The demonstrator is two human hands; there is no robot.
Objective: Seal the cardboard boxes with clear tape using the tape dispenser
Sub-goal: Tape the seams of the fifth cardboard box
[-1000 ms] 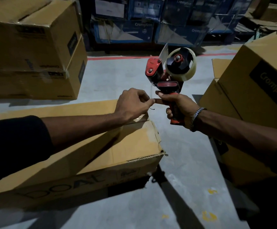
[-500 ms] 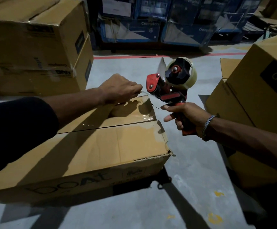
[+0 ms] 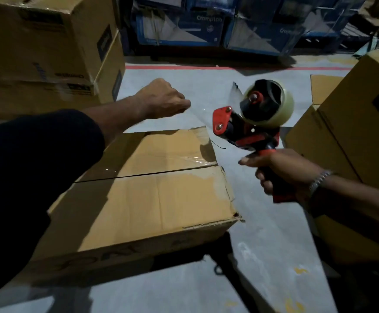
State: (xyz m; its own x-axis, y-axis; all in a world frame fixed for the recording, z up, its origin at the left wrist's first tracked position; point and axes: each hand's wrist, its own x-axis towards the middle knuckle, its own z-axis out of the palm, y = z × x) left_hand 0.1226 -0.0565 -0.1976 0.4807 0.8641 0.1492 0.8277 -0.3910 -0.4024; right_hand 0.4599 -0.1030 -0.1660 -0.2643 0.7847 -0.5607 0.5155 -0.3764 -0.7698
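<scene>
Clear tape (image 3: 201, 116) barely visible, pinched by left hand (image 3: 163, 99), right hand (image 3: 281, 171) gripping dispenser (image 3: 251, 123)

One tape dispenser (image 3: 249, 125), two hands, several brown cardboard boxes, blue cartons behind.

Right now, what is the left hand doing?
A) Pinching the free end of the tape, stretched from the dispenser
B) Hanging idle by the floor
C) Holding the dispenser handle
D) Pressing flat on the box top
A: the left hand is held closed above the box, and a clear strip of tape runs from it to the dispenser, whose handle the right hand grips.
</scene>
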